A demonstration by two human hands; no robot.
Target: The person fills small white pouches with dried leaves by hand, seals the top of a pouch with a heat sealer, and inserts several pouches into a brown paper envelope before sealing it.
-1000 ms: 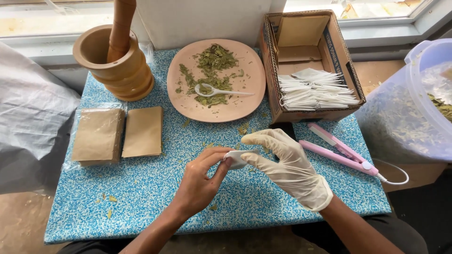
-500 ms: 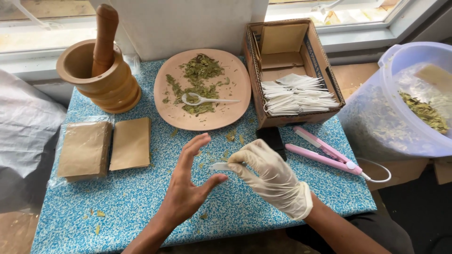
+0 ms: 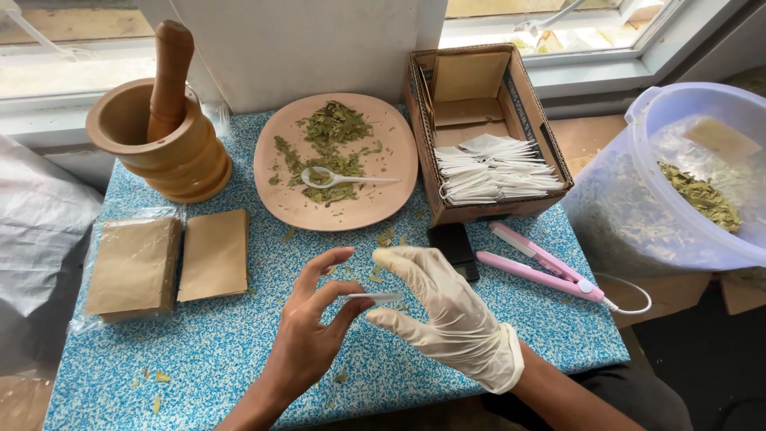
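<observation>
Head view: bare left hand point(image 3: 307, 335) and gloved right hand point(image 3: 447, 315) pinching a small white sachet point(image 3: 373, 297) between fingertips, above the desk point(image 3: 223, 343) near its front edge. Apparently opening it; needs gentle parting before reaching the spoon point(image 3: 339, 178) on the leaf-strewn plate point(image 3: 383, 203).

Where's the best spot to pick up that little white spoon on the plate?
Probably the thin handle of the white spoon, which points right over a bare part of the plate. Come from above and pinch it near the free end; the bowl sits buried among the dried leaves.
</observation>
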